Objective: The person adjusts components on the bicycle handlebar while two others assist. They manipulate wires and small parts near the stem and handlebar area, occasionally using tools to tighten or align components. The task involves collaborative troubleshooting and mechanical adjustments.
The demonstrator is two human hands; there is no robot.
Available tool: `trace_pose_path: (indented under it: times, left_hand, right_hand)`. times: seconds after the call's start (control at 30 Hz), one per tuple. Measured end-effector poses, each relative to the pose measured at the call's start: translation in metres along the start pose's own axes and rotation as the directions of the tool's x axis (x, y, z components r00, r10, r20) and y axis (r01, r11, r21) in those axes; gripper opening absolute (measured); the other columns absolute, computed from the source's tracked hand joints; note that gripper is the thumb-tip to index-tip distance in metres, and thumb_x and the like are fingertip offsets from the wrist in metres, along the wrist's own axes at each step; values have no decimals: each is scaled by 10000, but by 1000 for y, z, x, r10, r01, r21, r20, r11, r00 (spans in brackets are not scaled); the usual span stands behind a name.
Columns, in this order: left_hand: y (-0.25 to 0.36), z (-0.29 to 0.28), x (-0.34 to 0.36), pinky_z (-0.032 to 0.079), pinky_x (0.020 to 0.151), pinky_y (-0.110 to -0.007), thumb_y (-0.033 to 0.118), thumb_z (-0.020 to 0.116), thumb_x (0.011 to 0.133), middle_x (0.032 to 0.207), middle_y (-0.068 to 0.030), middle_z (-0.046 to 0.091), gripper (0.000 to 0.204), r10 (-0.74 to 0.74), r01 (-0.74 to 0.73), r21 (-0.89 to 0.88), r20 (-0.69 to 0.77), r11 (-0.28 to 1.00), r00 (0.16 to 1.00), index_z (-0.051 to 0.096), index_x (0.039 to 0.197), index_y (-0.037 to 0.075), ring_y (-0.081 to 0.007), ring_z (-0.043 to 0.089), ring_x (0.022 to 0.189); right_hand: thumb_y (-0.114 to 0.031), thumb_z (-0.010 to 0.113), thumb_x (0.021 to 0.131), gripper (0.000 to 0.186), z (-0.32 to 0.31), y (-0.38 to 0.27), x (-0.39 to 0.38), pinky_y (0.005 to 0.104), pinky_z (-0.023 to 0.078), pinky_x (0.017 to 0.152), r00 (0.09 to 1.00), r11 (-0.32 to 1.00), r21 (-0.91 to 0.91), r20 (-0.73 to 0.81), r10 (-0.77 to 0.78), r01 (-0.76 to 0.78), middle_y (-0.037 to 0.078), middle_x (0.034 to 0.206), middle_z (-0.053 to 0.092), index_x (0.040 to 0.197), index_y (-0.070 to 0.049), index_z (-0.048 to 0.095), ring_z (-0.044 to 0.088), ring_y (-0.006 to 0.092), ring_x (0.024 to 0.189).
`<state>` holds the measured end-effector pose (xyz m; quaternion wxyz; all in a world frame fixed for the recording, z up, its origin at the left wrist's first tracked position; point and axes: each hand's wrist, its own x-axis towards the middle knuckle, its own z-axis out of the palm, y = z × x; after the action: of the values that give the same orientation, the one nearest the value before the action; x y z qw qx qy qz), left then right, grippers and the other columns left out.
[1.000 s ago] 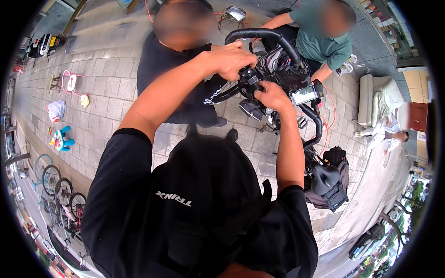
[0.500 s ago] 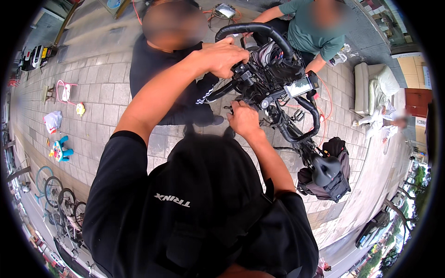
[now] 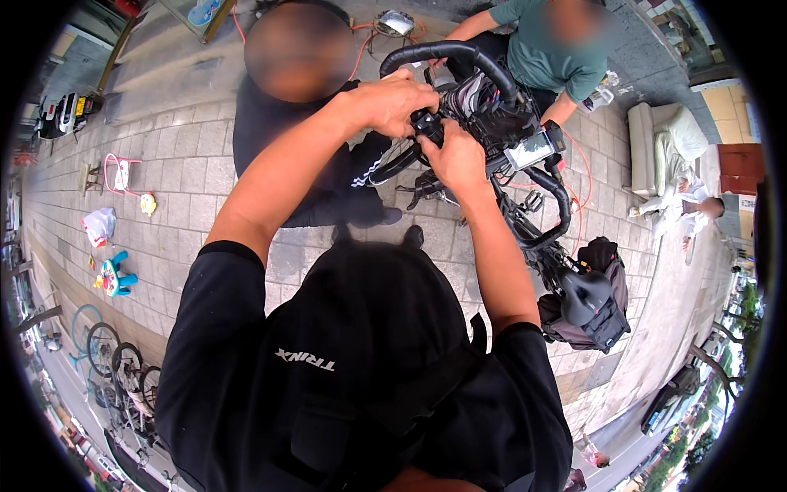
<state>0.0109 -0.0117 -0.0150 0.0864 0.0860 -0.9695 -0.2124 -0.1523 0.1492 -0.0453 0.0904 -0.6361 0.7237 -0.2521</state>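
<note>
A bicycle with black-taped drop handlebars (image 3: 459, 49), bundled cables and a small screen device (image 3: 529, 149) stands in front of me. My left hand (image 3: 398, 102) grips a black fitting (image 3: 428, 125) at the front of the bar, fingers curled over it. My right hand (image 3: 456, 156) is closed on the same fitting from below, its thumb and fingertips pressed against it. The fitting is partly hidden by my fingers. A black saddle (image 3: 584, 295) lies lower right.
Two people, in black (image 3: 270, 139) and green (image 3: 549, 66), are close around the bike. Grey-black bags (image 3: 602, 324) sit beside the saddle. A cream sofa (image 3: 656, 156), a person in white (image 3: 689, 209), children's toys (image 3: 115, 275) and several parked bicycles (image 3: 123, 369) are farther out.
My right hand dropped to a lower part half a second ago and is now back up on the fitting beside my left hand. My left hand stays on the bar.
</note>
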Motion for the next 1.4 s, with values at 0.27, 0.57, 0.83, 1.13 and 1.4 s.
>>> trace_pose_path:
  times: [0.27, 0.57, 0.83, 1.13, 1.4]
  left_hand:
    - [-1, 3, -3, 380, 1068, -407, 133, 797, 701, 1049, -101, 688, 448, 8, -8, -2, -38, 1000, 999, 673, 1127, 72, -304, 640, 1096]
    - [1, 3, -3, 385, 1073, -411, 148, 805, 690, 1062, -102, 709, 458, -24, 24, 19, -20, 1000, 1000, 683, 1124, 66, -295, 642, 1156]
    - [4, 0, 0, 379, 1079, -414, 160, 839, 693, 1107, -108, 696, 478, -62, 62, 3, 15, 998, 998, 684, 1133, 58, -300, 635, 1149]
    - [8, -4, 6, 371, 1075, -411, 166, 865, 714, 1097, -106, 683, 477, -82, 81, 35, 45, 996, 996, 673, 1139, 68, -300, 637, 1125]
    - [45, 7, -30, 347, 1160, -457, 70, 846, 776, 1356, -102, 627, 568, -34, 65, 87, -321, 994, 947, 646, 1306, 95, -328, 558, 1307]
  right_hand:
    - [-384, 819, 900, 502, 18, 12, -14, 535, 590, 788, 973, 973, -183, -155, -172, 143, 208, 949, 738, 1189, -2, 669, 740, 434, 828]
    - [-363, 823, 892, 482, -2, 22, -10, 475, 594, 791, 994, 995, 32, -51, -96, 98, 197, 982, 744, 1160, 16, 692, 737, 401, 883]
    - [-385, 807, 901, 457, -34, 22, -6, 456, 595, 845, 933, 965, 130, 314, 178, -228, 201, 1075, 770, 1162, -24, 704, 751, 371, 950]
    - [-279, 844, 841, 443, 2, 37, -52, 455, 483, 870, 984, 973, -144, 42, -175, 180, 170, 996, 727, 1146, 0, 685, 697, 375, 945]
    - [-254, 867, 833, 509, 15, 25, -69, 439, 488, 903, 992, 993, -41, -60, -110, 108, 168, 1056, 758, 1245, -20, 681, 700, 371, 938]
